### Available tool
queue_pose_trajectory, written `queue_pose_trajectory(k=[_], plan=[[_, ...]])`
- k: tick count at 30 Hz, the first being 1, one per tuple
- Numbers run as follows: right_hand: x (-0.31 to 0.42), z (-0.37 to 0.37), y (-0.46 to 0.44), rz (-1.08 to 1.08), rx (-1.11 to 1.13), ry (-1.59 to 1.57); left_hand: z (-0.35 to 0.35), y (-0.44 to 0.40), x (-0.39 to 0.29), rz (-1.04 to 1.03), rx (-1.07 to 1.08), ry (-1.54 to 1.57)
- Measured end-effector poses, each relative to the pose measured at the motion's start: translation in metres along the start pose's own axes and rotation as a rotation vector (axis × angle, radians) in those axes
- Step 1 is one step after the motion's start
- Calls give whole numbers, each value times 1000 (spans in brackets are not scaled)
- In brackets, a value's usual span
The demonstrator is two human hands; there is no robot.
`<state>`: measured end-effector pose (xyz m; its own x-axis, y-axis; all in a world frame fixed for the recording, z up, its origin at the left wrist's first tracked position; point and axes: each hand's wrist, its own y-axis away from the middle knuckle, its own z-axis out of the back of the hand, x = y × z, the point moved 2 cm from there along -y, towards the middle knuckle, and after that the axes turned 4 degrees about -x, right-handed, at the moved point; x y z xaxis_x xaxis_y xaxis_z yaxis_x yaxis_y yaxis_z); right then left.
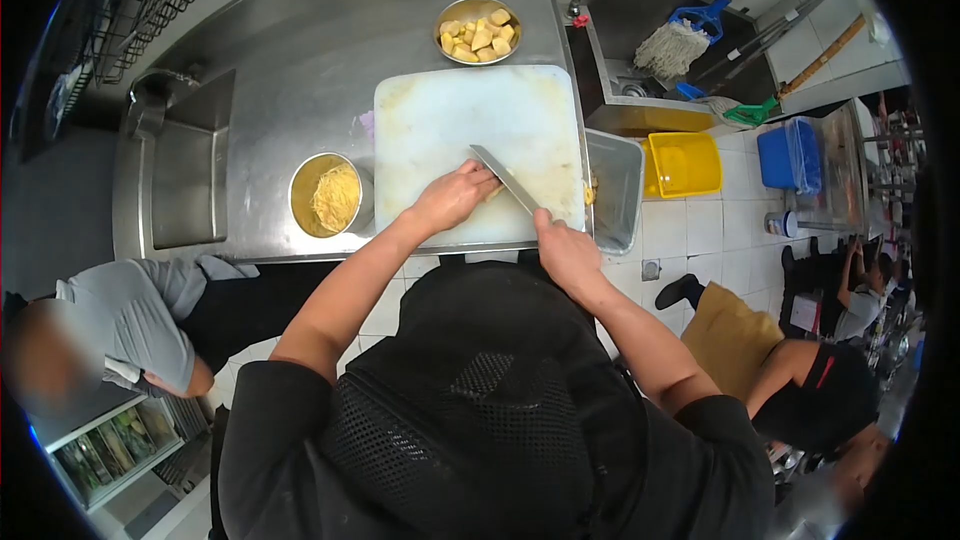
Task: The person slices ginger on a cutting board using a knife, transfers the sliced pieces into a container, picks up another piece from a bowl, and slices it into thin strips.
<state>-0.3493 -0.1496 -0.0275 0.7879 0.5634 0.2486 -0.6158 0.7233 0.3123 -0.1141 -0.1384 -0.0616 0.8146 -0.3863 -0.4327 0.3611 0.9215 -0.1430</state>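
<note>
My right hand [568, 252] is closed round the handle of a kitchen knife [512, 184]. Its blade slants up and to the left, close to the fingertips of my left hand [458, 196]. Those fingers are curled down on a small pale yellow food piece [495, 193], mostly hidden by the hand and blade. Under both hands lies a white cutting board [470, 110]. Left of it, a round metal container [298, 198] holds thin yellow shreds [335, 200]. Beyond the board, a metal bowl [452, 12] holds several peeled pale yellow chunks [482, 37].
A grey bin [622, 185] stands against the board's right side, with a yellow tub [685, 164] beyond. Sinks lie at left [185, 180] and upper right [630, 40], the latter with a mop [672, 48]. One person [140, 310] is at left; others are at right.
</note>
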Motion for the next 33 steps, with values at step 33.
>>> queue_pose_trajectory(k=[33], plan=[[2, 24, -10, 10, 118, -130, 1, 1, -3, 43, 17, -8]])
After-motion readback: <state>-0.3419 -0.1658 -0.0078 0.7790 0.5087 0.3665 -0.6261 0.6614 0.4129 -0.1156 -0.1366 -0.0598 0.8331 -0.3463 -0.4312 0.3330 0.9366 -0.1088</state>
